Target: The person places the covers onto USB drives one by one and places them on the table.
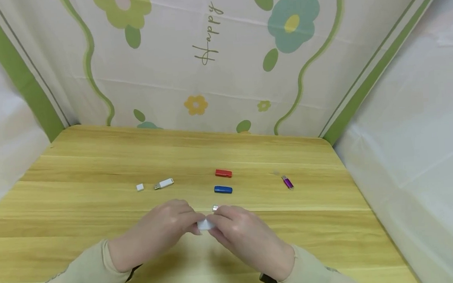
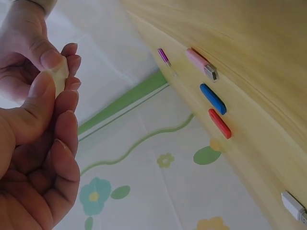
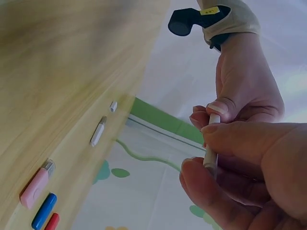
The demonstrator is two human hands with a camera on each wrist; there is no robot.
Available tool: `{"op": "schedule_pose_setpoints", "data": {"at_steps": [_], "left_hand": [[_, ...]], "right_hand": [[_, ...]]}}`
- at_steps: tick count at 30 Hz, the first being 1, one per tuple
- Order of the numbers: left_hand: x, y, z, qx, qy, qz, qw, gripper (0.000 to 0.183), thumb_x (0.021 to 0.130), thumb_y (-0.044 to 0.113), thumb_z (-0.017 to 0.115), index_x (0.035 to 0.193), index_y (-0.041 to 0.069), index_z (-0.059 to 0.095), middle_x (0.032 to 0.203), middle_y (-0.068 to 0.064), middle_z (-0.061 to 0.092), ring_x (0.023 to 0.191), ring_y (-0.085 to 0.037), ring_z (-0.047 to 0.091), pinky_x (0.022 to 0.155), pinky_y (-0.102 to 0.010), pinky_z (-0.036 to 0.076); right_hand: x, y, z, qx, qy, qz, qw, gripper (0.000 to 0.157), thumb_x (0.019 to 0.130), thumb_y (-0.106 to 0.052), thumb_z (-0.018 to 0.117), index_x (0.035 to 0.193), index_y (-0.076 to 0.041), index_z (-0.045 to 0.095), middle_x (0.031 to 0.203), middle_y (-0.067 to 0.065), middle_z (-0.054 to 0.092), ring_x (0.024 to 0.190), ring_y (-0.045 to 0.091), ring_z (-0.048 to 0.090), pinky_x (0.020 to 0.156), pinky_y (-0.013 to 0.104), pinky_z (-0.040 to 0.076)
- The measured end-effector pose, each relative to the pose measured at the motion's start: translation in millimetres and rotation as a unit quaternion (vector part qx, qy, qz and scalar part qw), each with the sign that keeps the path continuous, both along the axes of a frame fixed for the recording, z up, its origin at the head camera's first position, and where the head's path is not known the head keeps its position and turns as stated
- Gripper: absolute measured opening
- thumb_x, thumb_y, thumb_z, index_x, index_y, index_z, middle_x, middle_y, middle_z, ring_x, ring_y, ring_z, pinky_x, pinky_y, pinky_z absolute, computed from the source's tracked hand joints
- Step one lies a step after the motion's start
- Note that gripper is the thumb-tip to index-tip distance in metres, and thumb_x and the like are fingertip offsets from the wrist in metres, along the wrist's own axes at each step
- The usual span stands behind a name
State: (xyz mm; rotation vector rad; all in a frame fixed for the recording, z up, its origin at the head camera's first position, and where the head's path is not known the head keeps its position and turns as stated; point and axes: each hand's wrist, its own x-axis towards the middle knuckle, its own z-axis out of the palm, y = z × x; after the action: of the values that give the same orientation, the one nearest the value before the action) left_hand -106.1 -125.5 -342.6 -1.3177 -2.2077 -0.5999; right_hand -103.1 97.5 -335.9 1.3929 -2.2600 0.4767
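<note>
Over the near part of the table, my left hand and my right hand meet at a small flat white USB stick. Each pinches one end between thumb and fingers. Edge-on in the right wrist view, the white USB stick looks thin; fingers cover much of it. Just beyond the right hand lies a pink USB stick, its metal plug bare; in the head view the hand hides most of it.
Farther back lie a blue USB stick and a red one. A purple USB stick is to the right. On the left are another white USB stick and its small white cap. Flower-printed cloth rises behind the wooden table.
</note>
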Motion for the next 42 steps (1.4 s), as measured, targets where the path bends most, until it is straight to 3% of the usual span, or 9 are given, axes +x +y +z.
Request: {"op": "schedule_pose_setpoints", "data": {"at_steps": [3,8,14,22,26,29,37,42], "left_hand": [[-4.6,-3,-0.9,-0.009,-0.023,0.007,0.9997,0.023,0.07,0.01,0.085,0.09,0.007,0.074,0.076,0.007,0.065,0.067,-0.005,0.054,0.062,-0.014,0.046],[-17.1,-9,-4.2,-0.03,-0.08,0.02,0.9961,0.018,0.075,0.008,0.083,0.09,0.006,0.075,0.079,0.005,0.068,0.069,-0.005,0.057,0.062,-0.017,0.048],[-47.1,-15,-7.4,-0.039,-0.131,0.052,0.9893,0.014,0.077,0.005,0.083,0.089,0.007,0.076,0.082,0.004,0.071,0.071,-0.007,0.062,0.062,-0.022,0.051],[-101.8,-21,0.7,-0.105,-0.229,0.103,0.9623,0.008,0.084,0.008,0.079,0.092,0.009,0.076,0.085,0.005,0.071,0.07,-0.005,0.059,0.063,-0.026,0.051],[-125.9,-24,6.8,-0.129,-0.255,0.131,0.9493,0.009,0.085,0.01,0.079,0.093,0.009,0.077,0.087,0.003,0.072,0.075,-0.01,0.064,0.069,-0.032,0.054],[-141.4,-27,6.5,-0.138,-0.265,0.136,0.9446,0.008,0.085,0.01,0.079,0.093,0.009,0.077,0.088,0.002,0.072,0.078,-0.013,0.065,0.072,-0.035,0.054],[-171.7,-34,-5.7,-0.152,-0.306,0.138,0.9297,0.011,0.083,0.01,0.081,0.092,0.006,0.077,0.087,0.001,0.072,0.083,-0.017,0.066,0.078,-0.037,0.055],[-187.2,-39,-15.1,-0.155,-0.34,0.133,0.9183,0.013,0.081,0.008,0.082,0.093,0.005,0.078,0.087,0.0,0.072,0.084,-0.018,0.066,0.079,-0.037,0.055]], "right_hand": [[-7.3,-4,-1.5,0.004,-0.024,0.007,1.0,0.013,0.084,-0.007,0.08,0.094,-0.006,0.073,0.079,-0.003,0.06,0.067,0.006,0.05,0.066,0.009,0.044],[-27.3,-12,-4.9,0.032,-0.08,0.007,0.996,0.01,0.086,-0.008,0.078,0.094,-0.004,0.075,0.081,0.0,0.065,0.07,0.006,0.056,0.065,0.008,0.044],[-64.0,-22,-3.6,0.075,-0.127,-0.008,0.989,0.014,0.086,-0.008,0.078,0.098,-0.003,0.074,0.09,0.003,0.065,0.075,0.01,0.061,0.067,0.011,0.048],[-118.4,-40,3.7,0.141,-0.142,-0.05,0.978,0.014,0.088,-0.014,0.077,0.1,-0.007,0.076,0.09,0.002,0.067,0.074,0.009,0.062,0.064,0.016,0.05],[-141.6,-50,7.1,0.177,-0.145,-0.075,0.971,0.012,0.089,-0.018,0.076,0.099,-0.01,0.077,0.09,0.0,0.067,0.074,0.008,0.061,0.065,0.02,0.051],[-157.8,-57,7.1,0.196,-0.154,-0.086,0.964,0.011,0.09,-0.018,0.075,0.097,-0.011,0.077,0.09,-0.001,0.068,0.076,0.008,0.06,0.068,0.022,0.051],[-187.9,-73,-4.3,0.228,-0.194,-0.102,0.949,0.012,0.09,-0.019,0.074,0.099,-0.011,0.077,0.094,-0.002,0.072,0.081,0.009,0.063,0.074,0.024,0.052],[-197.5,-81,-13.0,0.226,-0.215,-0.088,0.946,0.011,0.09,-0.016,0.074,0.097,-0.008,0.077,0.093,0.001,0.073,0.079,0.011,0.063,0.073,0.023,0.051]]}}
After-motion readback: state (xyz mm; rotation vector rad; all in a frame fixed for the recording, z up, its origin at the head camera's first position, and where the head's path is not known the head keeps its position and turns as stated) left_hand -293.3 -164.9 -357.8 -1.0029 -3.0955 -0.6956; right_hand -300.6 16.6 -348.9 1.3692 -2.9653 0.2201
